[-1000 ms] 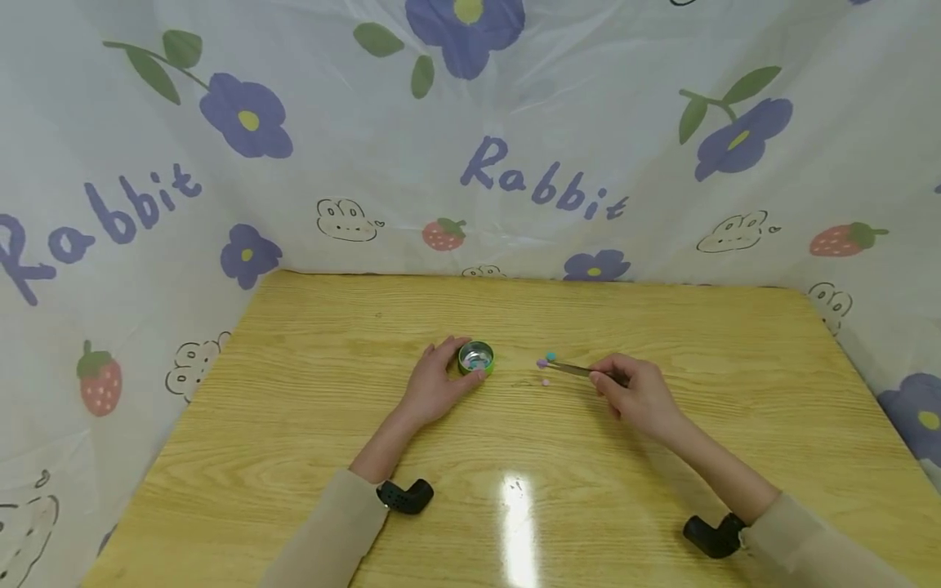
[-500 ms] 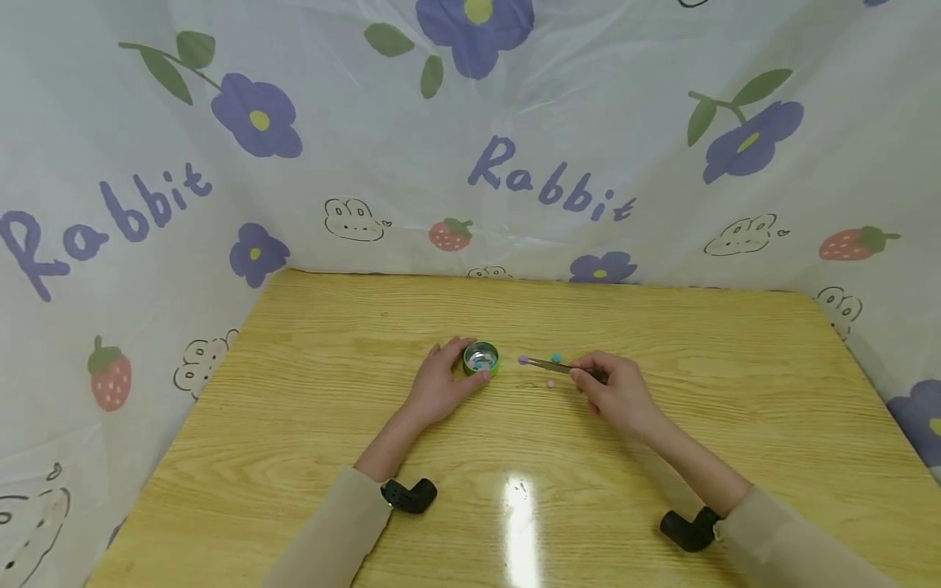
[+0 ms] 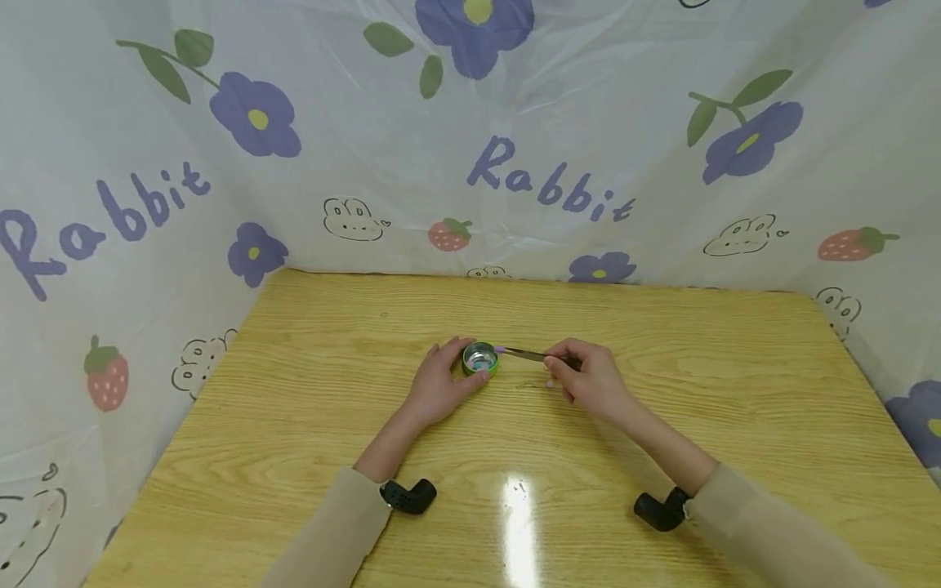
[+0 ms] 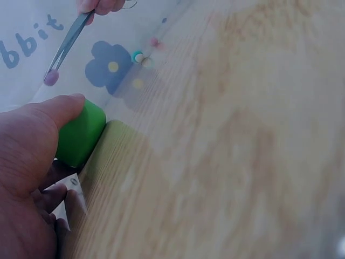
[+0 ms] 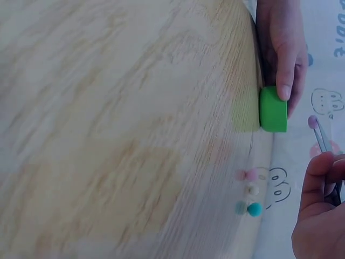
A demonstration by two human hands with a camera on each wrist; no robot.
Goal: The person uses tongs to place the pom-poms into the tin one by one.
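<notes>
My left hand (image 3: 435, 388) grips a small round green tin (image 4: 82, 135), its thumb on the near side and its fingers round the far side. The tin's open top shows a silvery inside with several small pale and blue bits. My right hand (image 3: 594, 382) pinches metal tweezers (image 3: 525, 354) that point left. Between the tweezer tips sits a small purple ball (image 5: 312, 122), just at the right side of the tin's rim in the head view. In the left wrist view the purple ball (image 4: 51, 78) hangs above the tin's level.
On the wooden table (image 3: 353, 457) a pink ball (image 5: 251, 174), a white ball (image 5: 253, 189) and a teal ball (image 5: 255, 209) lie right of the tin. A printed cloth (image 3: 412, 155) rises behind the table's back edge.
My right hand has moved left with the tweezers, lifting the purple ball away from the other balls and over to the tin's rim. The left hand keeps its hold on the tin.
</notes>
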